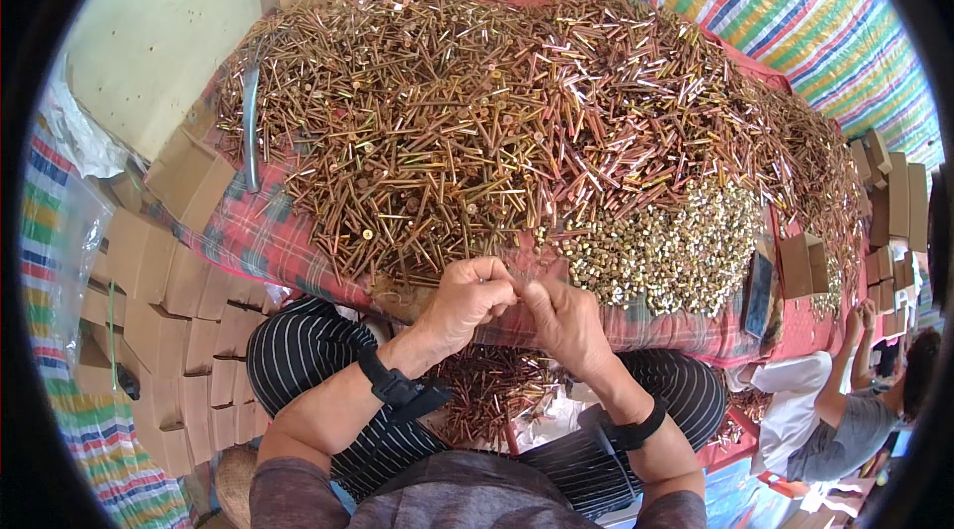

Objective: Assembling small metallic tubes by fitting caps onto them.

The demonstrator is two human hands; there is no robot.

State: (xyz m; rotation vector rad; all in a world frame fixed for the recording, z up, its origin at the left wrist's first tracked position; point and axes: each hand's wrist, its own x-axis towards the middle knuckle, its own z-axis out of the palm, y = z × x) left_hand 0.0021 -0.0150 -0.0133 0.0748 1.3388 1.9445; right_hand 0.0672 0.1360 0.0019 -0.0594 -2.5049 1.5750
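The bare left hand [467, 302] and bare right hand [568, 322] are close together, fingers drawn in; whether they grip anything, I cannot tell. Just beyond them spreads a heap of long, slender copper-coloured metal rods [427, 142]; to their right lie short brass-coloured metal pieces [666, 251]. Farther off, leftward, lies a curved silvery bar [250, 122].

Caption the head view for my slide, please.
Left hand and right hand close together beside a heap of long coppery pieces and a pile of small gold-coloured pieces.
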